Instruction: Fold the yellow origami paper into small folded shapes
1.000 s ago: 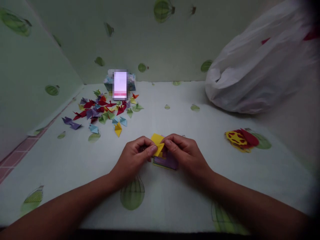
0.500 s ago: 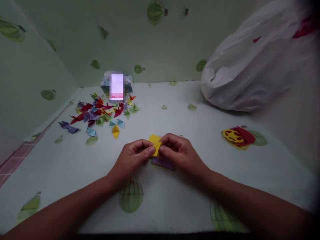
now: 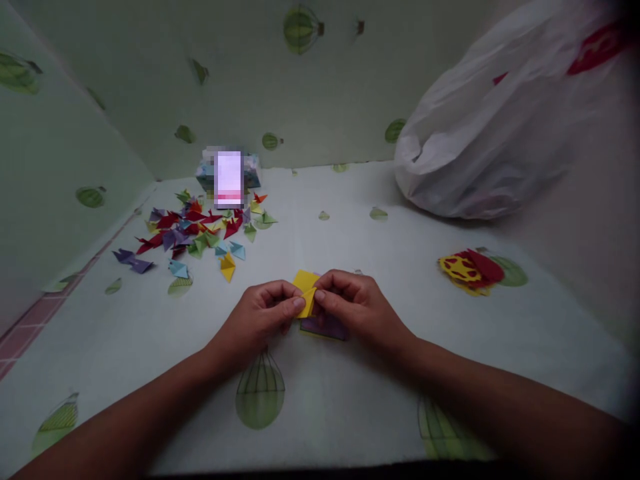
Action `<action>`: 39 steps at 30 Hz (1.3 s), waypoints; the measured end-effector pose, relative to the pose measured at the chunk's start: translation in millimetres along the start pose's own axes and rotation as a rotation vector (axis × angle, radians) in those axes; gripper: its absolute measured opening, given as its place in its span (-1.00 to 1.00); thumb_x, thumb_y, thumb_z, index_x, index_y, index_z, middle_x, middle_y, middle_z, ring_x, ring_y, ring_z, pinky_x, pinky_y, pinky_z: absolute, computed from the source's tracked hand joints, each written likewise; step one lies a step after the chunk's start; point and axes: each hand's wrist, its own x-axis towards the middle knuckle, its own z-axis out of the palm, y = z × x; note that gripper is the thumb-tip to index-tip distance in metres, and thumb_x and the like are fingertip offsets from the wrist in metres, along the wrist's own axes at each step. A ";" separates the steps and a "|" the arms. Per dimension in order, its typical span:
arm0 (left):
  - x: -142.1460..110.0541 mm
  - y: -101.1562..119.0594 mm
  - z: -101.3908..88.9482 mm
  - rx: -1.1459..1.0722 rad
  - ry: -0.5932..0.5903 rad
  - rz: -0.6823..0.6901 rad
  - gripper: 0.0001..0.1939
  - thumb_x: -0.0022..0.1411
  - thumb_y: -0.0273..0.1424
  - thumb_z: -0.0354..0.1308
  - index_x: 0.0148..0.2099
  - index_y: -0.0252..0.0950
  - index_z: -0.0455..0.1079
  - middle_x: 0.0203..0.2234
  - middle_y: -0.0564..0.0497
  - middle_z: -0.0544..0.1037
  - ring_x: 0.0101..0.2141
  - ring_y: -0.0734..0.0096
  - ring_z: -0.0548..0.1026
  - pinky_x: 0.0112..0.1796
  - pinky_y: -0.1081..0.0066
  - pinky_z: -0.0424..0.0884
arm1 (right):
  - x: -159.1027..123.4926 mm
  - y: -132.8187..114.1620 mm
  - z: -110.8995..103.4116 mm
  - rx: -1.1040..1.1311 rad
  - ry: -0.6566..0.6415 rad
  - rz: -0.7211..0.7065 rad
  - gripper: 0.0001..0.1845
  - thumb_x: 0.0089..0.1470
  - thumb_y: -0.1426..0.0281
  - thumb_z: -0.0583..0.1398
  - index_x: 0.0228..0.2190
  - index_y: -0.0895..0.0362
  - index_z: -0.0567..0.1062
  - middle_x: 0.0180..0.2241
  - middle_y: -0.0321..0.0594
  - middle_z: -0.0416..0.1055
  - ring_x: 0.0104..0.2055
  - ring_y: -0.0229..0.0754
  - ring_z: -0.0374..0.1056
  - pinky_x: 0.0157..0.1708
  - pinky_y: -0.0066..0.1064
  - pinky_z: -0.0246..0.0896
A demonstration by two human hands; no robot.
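Note:
Between my two hands is a small piece of folded yellow origami paper. My left hand pinches its left side with thumb and forefinger. On the opposite edge, my right hand pinches a corner in the same way. Just under the hands lies a purple square with a yellow edge, partly covered by the right hand. A flat yellow sheet shows behind the folded paper, its lower part hidden by the fingers.
A heap of small folded paper birds in several colours lies at the back left. Behind it a lit, blurred phone leans on a box. Red and yellow paper cutouts lie at right, before a large white plastic bag.
A yellow flap between my fingertips has shifted, and the folded paper looks wider now. Both hands keep their pinch. The whole view has moved slightly.

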 end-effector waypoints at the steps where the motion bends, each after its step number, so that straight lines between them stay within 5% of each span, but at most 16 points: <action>1: 0.1 -0.2 -0.4 -0.004 -0.007 -0.007 -0.79 0.16 -0.25 0.22 -0.39 -0.29 0.42 -0.65 0.15 0.30 -0.63 0.57 0.17 -0.61 0.54 0.05 | -0.3 -0.2 -0.1 -0.001 -0.005 -0.004 -0.83 0.05 0.34 0.20 -0.51 0.14 0.40 -0.58 -0.33 0.38 -0.53 -0.31 0.29 -0.51 -0.47 0.23; 12: -0.2 -1.1 2.5 -0.010 -0.010 -0.012 -0.80 0.15 -0.28 0.22 -0.41 -0.30 0.38 -0.64 0.18 0.28 -0.62 0.60 0.15 -0.59 0.54 0.03 | 1.7 2.4 -1.7 0.003 -0.040 -0.035 -0.67 0.19 0.24 0.13 -0.53 0.16 0.43 -0.56 -0.29 0.41 -0.52 -0.32 0.32 -0.47 -0.46 0.25; 25: -1.7 0.1 2.9 0.053 -0.099 0.039 -0.78 0.22 -0.30 0.19 -0.41 -0.33 0.43 -0.61 0.15 0.33 -0.57 0.58 0.17 -0.53 0.52 0.06 | 0.6 0.4 -0.3 -0.099 -0.014 -0.022 -0.70 0.12 0.31 0.18 -0.59 0.14 0.35 -0.64 -0.35 0.31 -0.61 -0.36 0.18 -0.62 -0.51 0.07; 31: -2.6 0.0 1.5 0.066 -0.122 0.095 -0.77 0.24 -0.31 0.18 -0.42 -0.33 0.41 -0.60 0.16 0.30 -0.55 0.58 0.16 -0.50 0.52 0.08 | 3.0 5.0 -2.0 -0.060 -0.101 -0.020 -0.67 0.16 0.22 0.16 -0.54 0.15 0.35 -0.63 -0.38 0.28 -0.62 -0.38 0.16 -0.63 -0.52 0.04; 39: -4.1 -1.5 1.8 0.125 -0.116 0.134 -0.73 0.30 -0.27 0.14 -0.41 -0.33 0.40 -0.59 0.14 0.34 -0.52 0.56 0.23 -0.48 0.50 0.12 | 0.5 2.0 -1.9 -0.246 -0.057 -0.112 -0.69 0.15 0.33 0.16 -0.60 0.16 0.37 -0.66 -0.36 0.29 -0.61 -0.36 0.16 -0.59 -0.50 0.03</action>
